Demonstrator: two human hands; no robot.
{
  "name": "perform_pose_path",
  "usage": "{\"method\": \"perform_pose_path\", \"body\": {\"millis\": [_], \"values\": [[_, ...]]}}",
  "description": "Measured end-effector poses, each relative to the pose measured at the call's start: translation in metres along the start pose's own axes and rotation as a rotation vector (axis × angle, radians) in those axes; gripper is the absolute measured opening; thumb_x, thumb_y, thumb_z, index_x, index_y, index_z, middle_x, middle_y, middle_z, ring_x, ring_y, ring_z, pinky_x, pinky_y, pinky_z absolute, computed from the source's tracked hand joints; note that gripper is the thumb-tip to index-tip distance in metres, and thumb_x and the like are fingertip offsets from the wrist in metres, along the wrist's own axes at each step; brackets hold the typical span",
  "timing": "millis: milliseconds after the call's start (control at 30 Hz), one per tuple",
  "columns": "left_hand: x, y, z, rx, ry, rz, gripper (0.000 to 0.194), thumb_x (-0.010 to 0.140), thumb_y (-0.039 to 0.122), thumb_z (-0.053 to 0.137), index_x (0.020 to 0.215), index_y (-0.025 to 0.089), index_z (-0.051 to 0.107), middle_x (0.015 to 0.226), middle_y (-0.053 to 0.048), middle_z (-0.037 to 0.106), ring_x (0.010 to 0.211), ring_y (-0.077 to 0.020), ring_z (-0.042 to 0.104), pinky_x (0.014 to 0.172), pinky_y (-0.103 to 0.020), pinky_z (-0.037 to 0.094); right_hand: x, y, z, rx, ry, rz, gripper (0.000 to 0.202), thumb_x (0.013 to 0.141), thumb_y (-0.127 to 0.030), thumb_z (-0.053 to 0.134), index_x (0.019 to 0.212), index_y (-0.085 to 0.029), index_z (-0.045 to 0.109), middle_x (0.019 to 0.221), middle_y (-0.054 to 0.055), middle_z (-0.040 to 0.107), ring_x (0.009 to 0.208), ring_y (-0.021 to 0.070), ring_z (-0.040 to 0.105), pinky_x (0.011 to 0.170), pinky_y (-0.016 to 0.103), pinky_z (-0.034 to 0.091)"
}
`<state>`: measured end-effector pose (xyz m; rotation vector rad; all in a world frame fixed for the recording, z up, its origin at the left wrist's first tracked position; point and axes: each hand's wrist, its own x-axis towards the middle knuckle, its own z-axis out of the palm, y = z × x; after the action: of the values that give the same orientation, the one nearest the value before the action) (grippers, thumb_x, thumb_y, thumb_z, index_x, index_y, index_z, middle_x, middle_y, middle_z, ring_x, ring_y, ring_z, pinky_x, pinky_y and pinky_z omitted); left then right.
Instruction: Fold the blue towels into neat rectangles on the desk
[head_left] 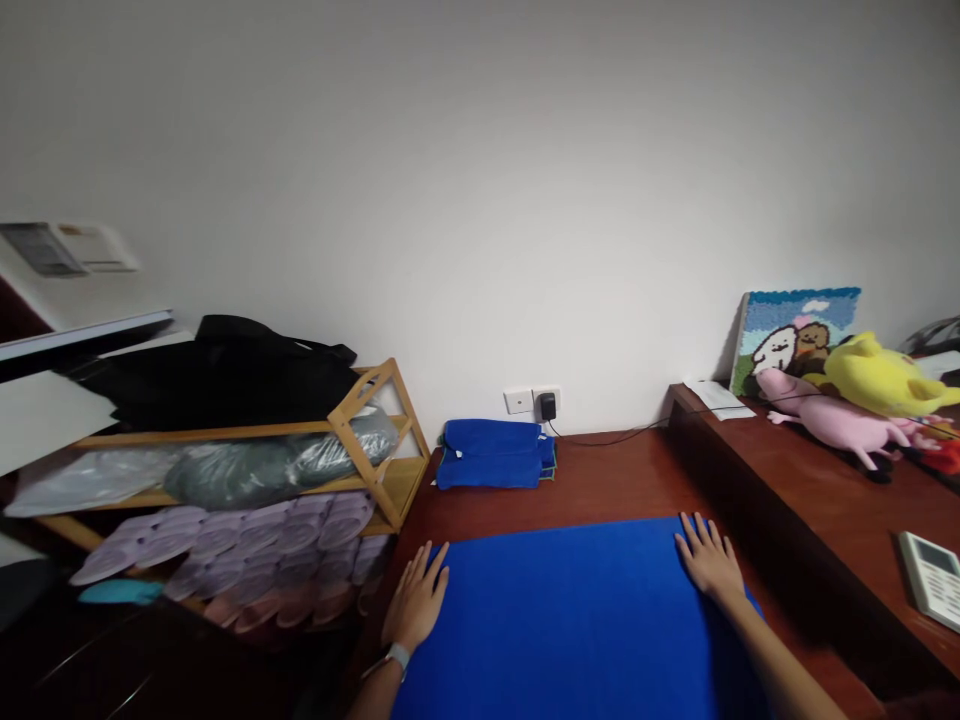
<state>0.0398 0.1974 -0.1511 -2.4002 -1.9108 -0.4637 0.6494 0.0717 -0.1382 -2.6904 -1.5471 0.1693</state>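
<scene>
A bright blue cloth (pixel 555 620) lies spread flat over the reddish-brown table (pixel 622 480). My left hand (pixel 417 598), with a watch at the wrist, rests on the cloth's far left corner, its fingers stretched out and pointing away from me. On the far right corner, my right hand (pixel 711 560) lies flat with fingers spread. Neither hand grips anything. Beyond the cloth, against the wall, sits a stack of folded blue cloths (pixel 491 455).
A wooden rack (pixel 382 490) with several lilac slippers (pixel 262 530) and a black bag (pixel 232 380) stands left. On the raised ledge at right are plush toys (pixel 840 425), a fluffy picture (pixel 799 335) and a white keypad device (pixel 934 580). A black plug (pixel 548 406) trails a cable.
</scene>
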Motion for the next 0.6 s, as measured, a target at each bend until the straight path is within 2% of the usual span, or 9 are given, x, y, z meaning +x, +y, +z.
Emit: {"method": "perform_pose_path", "body": {"millis": [100, 200, 267, 300, 400, 467, 533, 600], "values": [[0.001, 0.003, -0.006, 0.038, -0.061, 0.002, 0.058, 0.105, 0.048, 0.031, 0.158, 0.027, 0.044, 0.166, -0.010, 0.041, 0.153, -0.0285, 0.039, 0.124, -0.053, 0.033, -0.002, -0.004, -0.010, 0.005, -0.017, 0.014, 0.070, 0.100, -0.050, 0.018, 0.166, -0.024, 0.023, 0.173, 0.007, 0.022, 0.159, 0.0285, 0.017, 0.128, 0.052, 0.017], [0.002, 0.008, -0.012, 0.067, -0.073, 0.043, 0.059, 0.105, 0.049, 0.033, 0.157, 0.026, 0.045, 0.167, -0.011, 0.039, 0.154, -0.0284, 0.037, 0.125, -0.054, 0.030, -0.012, -0.031, -0.021, 0.005, 0.016, 0.000, 0.071, 0.100, -0.048, 0.020, 0.165, -0.019, 0.028, 0.172, 0.008, 0.022, 0.160, 0.0303, 0.015, 0.129, 0.053, 0.012], [0.002, 0.013, -0.014, 0.062, -0.033, 0.078, 0.058, 0.105, 0.049, 0.033, 0.157, 0.027, 0.045, 0.167, -0.010, 0.038, 0.154, -0.0279, 0.036, 0.126, -0.054, 0.029, -0.027, -0.070, -0.028, 0.026, 0.053, -0.110, 0.069, 0.101, -0.046, 0.023, 0.164, -0.018, 0.030, 0.173, 0.006, 0.020, 0.161, 0.0280, 0.010, 0.130, 0.049, 0.006], [0.002, 0.016, -0.014, 0.056, -0.010, 0.086, 0.057, 0.105, 0.049, 0.033, 0.157, 0.028, 0.046, 0.167, -0.009, 0.038, 0.154, -0.0279, 0.036, 0.126, -0.054, 0.029, -0.038, -0.096, -0.030, 0.055, 0.065, -0.220, 0.068, 0.101, -0.044, 0.024, 0.163, -0.017, 0.032, 0.172, 0.005, 0.021, 0.161, 0.0271, 0.010, 0.131, 0.048, 0.005], [-0.002, 0.022, -0.011, 0.052, 0.002, 0.068, 0.057, 0.104, 0.050, 0.037, 0.155, 0.028, 0.048, 0.165, -0.008, 0.042, 0.153, -0.0294, 0.037, 0.125, -0.055, 0.030, -0.075, -0.184, -0.029, 0.211, 0.041, -0.549, 0.064, 0.105, -0.050, 0.023, 0.163, -0.024, 0.033, 0.171, 0.001, 0.023, 0.160, 0.0248, 0.014, 0.131, 0.048, 0.008], [-0.006, 0.023, -0.008, 0.050, -0.022, 0.053, 0.058, 0.103, 0.051, 0.038, 0.155, 0.028, 0.049, 0.165, -0.008, 0.042, 0.154, -0.0291, 0.037, 0.126, -0.054, 0.031, -0.096, -0.238, -0.022, 0.299, -0.017, -0.711, 0.064, 0.106, -0.053, 0.023, 0.164, -0.028, 0.030, 0.172, 0.000, 0.021, 0.160, 0.0235, 0.014, 0.131, 0.048, 0.010], [-0.009, 0.023, -0.006, 0.042, -0.033, 0.044, 0.059, 0.103, 0.051, 0.037, 0.156, 0.028, 0.048, 0.166, -0.006, 0.041, 0.154, -0.0278, 0.036, 0.126, -0.052, 0.031, -0.109, -0.275, -0.011, 0.343, -0.077, -0.777, 0.063, 0.106, -0.055, 0.024, 0.164, -0.032, 0.027, 0.172, -0.001, 0.020, 0.160, 0.0244, 0.015, 0.131, 0.050, 0.012], [-0.011, 0.021, -0.005, 0.030, -0.029, 0.040, 0.059, 0.104, 0.052, 0.035, 0.157, 0.028, 0.046, 0.167, -0.005, 0.040, 0.155, -0.0268, 0.034, 0.126, -0.052, 0.031, -0.112, -0.293, -0.001, 0.352, -0.110, -0.781, 0.062, 0.106, -0.056, 0.025, 0.164, -0.034, 0.027, 0.172, -0.001, 0.020, 0.160, 0.0258, 0.014, 0.130, 0.052, 0.012]]}}
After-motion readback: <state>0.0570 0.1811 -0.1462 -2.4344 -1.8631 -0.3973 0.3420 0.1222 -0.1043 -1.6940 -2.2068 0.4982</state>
